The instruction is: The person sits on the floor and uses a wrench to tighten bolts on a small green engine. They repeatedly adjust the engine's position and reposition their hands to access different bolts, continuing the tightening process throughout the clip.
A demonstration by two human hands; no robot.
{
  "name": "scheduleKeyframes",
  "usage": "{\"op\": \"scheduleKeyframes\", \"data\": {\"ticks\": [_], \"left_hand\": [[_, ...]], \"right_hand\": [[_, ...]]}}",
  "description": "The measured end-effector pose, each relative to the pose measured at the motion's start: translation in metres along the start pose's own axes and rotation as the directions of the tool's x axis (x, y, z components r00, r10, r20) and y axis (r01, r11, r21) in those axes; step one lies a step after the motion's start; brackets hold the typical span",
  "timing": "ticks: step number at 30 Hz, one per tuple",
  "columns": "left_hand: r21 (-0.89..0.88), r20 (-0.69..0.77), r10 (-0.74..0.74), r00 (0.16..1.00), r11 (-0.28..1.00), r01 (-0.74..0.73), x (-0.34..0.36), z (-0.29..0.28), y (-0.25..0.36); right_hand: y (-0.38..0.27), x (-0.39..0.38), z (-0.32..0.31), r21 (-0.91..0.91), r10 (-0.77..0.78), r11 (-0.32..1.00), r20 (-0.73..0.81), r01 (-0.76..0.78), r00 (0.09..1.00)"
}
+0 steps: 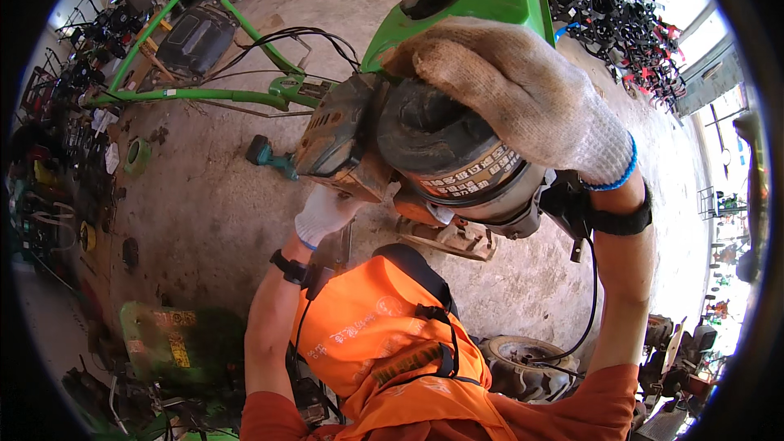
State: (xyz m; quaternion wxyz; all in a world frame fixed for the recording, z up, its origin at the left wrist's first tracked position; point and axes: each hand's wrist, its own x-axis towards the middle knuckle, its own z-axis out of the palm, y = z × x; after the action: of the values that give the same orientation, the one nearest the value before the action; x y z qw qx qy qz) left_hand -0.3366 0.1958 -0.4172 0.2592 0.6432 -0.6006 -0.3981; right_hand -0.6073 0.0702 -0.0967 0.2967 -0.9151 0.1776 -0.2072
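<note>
A small engine with a green fuel tank, a round black air filter housing and a dusty dark side cover stands before me. My right hand, in a dirty knitted glove, reaches over the top. Its fingers are pressed together and bent over the place where tank and filter housing meet; what the fingertips grip is hidden. Below the side cover is my left hand, in a white glove, touching or close to the engine's lower side. Its fingers are out of sight behind the engine.
Green handlebars with cables extend left from the engine. A teal power tool shows partly beside the side cover. Near my right arm is a tyred wheel; a green panel lies lower left. Black and red metal parts are heaped behind.
</note>
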Motion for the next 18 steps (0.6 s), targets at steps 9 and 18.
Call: {"op": "scheduleKeyframes", "data": {"ticks": [9,18], "left_hand": [[0.040,-0.151,0.134,0.979,0.991,-0.130,0.008,0.011,-0.032],[-0.177,-0.338,0.335,0.879,0.895,-0.409,0.007,0.045,-0.025]], "right_hand": [[0.001,0.000,-0.005,-0.009,0.059,0.998,0.066,-0.058,0.996],[0.006,0.004,0.004,0.053,-0.026,0.998,-0.039,0.028,0.999]]}}
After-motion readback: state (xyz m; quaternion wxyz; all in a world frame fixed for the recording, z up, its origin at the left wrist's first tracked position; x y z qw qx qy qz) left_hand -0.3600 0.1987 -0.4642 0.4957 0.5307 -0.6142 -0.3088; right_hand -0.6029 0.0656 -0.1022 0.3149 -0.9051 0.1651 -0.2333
